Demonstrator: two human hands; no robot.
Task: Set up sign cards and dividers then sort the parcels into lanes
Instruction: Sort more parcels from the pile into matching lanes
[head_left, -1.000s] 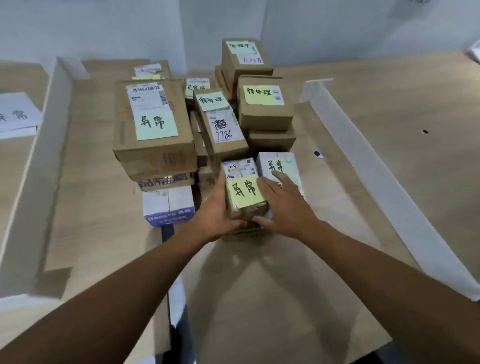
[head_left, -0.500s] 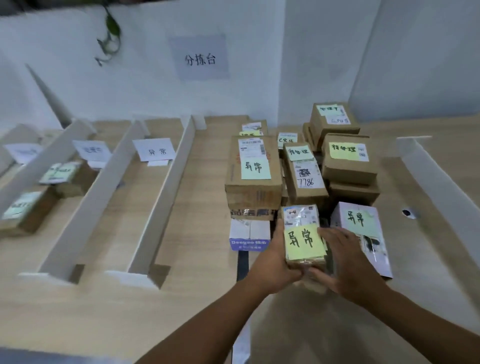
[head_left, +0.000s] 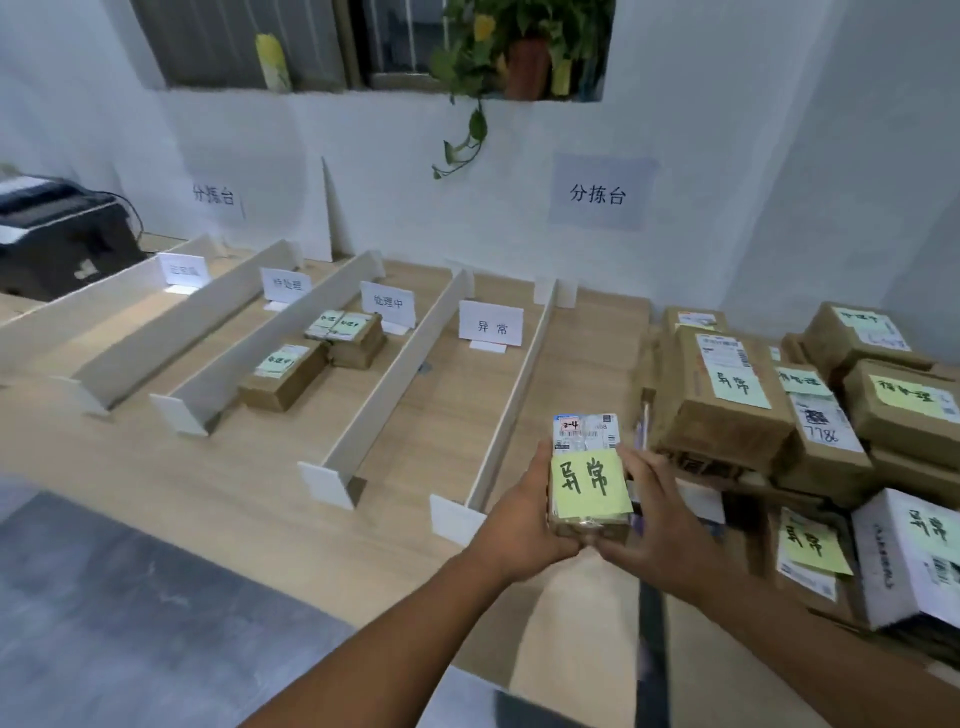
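Both hands hold a small brown parcel (head_left: 587, 470) with a white shipping label and a green note reading 异常. My left hand (head_left: 522, 519) grips its left side, my right hand (head_left: 652, 512) its right side. The parcel hangs above the table just right of the near end of the rightmost white divider (head_left: 511, 400). Left of that divider is a lane with a white sign card 异常 (head_left: 491, 323). The lane beside it has a sign card 处理中 (head_left: 388, 303) and three parcels (head_left: 283, 373). A pile of labelled parcels (head_left: 727, 395) sits on the right.
More white dividers (head_left: 395, 364) and two further sign cards (head_left: 287, 285) mark lanes to the left. A black printer (head_left: 57, 244) stands at the far left. The wall carries two paper signs (head_left: 597, 193) and a hanging plant (head_left: 467, 135). The table's front edge runs diagonally over grey floor (head_left: 130, 597).
Both hands lifted the small 异常 parcel off the pile and carried it left toward the lanes. The view swung left and up, so the lanes and wall came into sight.
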